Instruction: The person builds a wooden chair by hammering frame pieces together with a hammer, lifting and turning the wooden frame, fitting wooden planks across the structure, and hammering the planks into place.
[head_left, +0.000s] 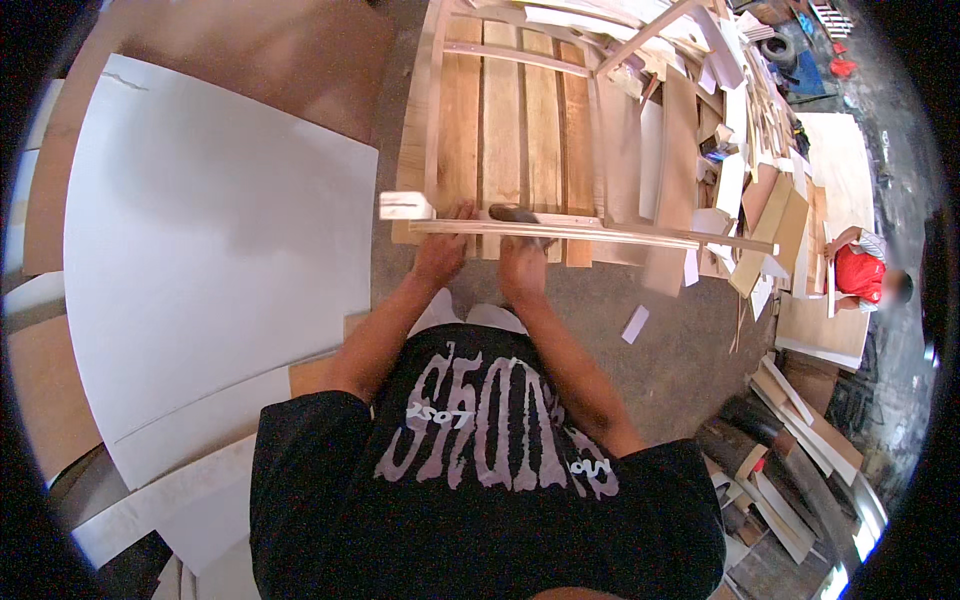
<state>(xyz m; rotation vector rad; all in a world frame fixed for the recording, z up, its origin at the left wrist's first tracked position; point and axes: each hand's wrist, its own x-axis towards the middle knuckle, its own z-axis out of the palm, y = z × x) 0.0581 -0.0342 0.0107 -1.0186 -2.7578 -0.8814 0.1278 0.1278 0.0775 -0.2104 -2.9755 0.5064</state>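
Observation:
My left hand [442, 258] is closed around the left part of a long pale wooden strip [620, 236], which lies crosswise along the near edge of a slatted wooden frame [503, 120]. To its right, my right hand [522, 270] is closed at the same edge on a dark, rounded tool [513, 214], its exact kind unclear. The tool's top rests over the strip, and my fingers are partly hidden behind the wood. Beside my left hand, a pale block-like wood end [403, 206] sticks out at the frame's near left corner.
A large white panel [220, 250] lies at my left. Offcuts and boards [735, 190] are heaped right of the frame, with another scrap pile [790, 450] nearer. A small white piece [634, 324] lies on the floor. Far right, a person in red [860, 272] works at a pale board [840, 150].

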